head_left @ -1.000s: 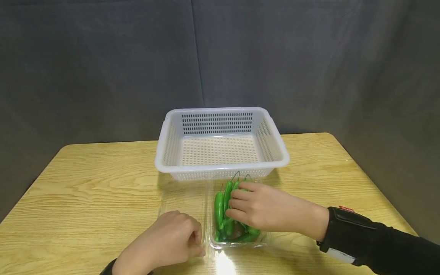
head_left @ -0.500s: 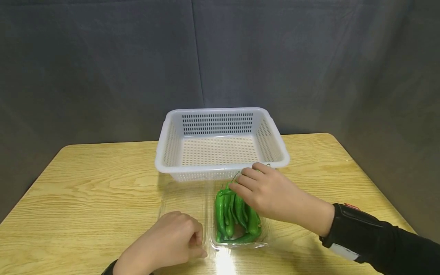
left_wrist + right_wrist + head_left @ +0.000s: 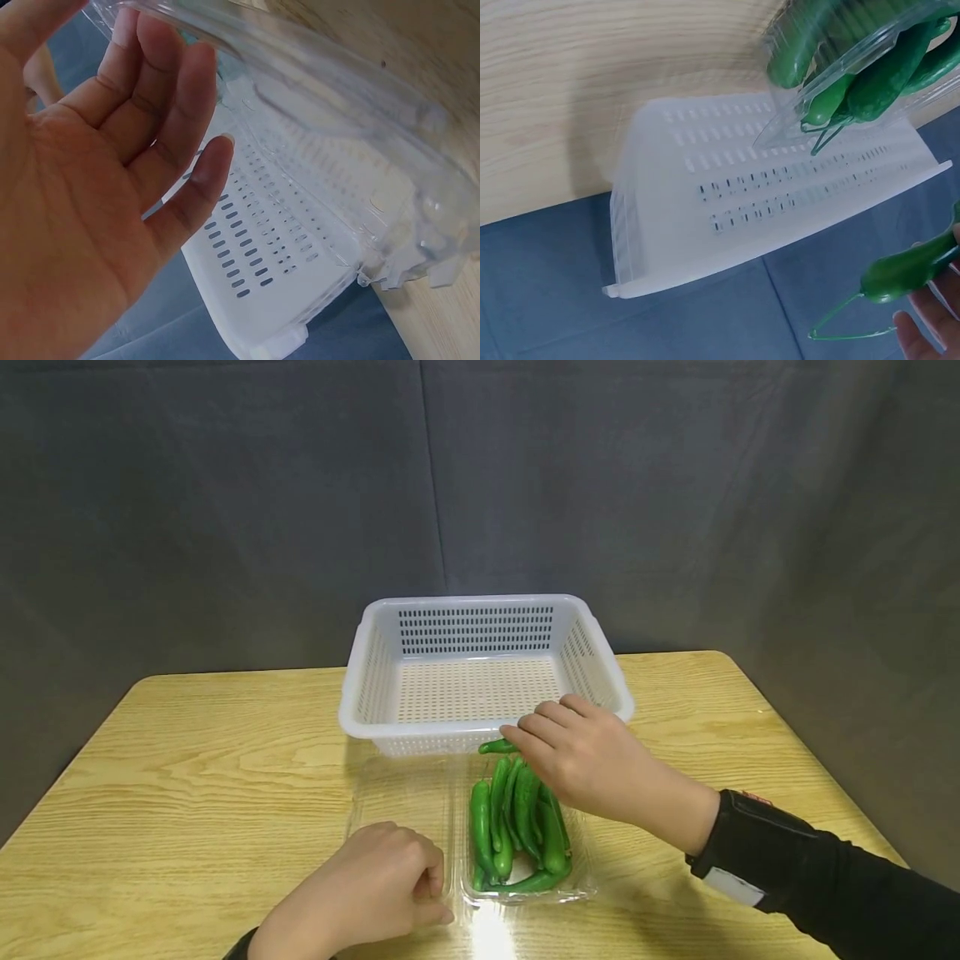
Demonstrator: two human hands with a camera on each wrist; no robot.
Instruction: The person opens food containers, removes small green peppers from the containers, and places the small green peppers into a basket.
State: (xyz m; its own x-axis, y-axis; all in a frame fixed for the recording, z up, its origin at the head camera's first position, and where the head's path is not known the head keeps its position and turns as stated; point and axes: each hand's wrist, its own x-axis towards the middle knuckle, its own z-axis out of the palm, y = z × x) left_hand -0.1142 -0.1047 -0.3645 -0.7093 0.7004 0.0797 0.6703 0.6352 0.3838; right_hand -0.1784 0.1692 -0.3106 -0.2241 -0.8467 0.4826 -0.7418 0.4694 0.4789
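Observation:
My right hand [image 3: 588, 760] holds a green chili pepper [image 3: 497, 747] above the front rim of a white perforated basket [image 3: 480, 727]. Its stem end and thin curved stem show in the right wrist view, where fingers [image 3: 934, 307] lie against the pepper's body. Several more green chili peppers [image 3: 525, 814] lie in the right half of an opened clear plastic clamshell box [image 3: 468, 893]. At the box's near edge, my left hand [image 3: 371, 881] has its fingers curled, thumb forward. The left wrist view shows fingertips [image 3: 199, 67] right at the clear plastic edge [image 3: 315, 82].
The basket stands at the back of a wood-grain table [image 3: 187, 777], and its visible floor is bare. In front of it lies the flat clear lid half [image 3: 401, 785] of the box. Dark grey cloth [image 3: 300, 510] hangs behind the table.
My right hand has moved up from among the peppers toward the basket, lifting one chili pepper out of the box. The left hand has stayed nearly still.

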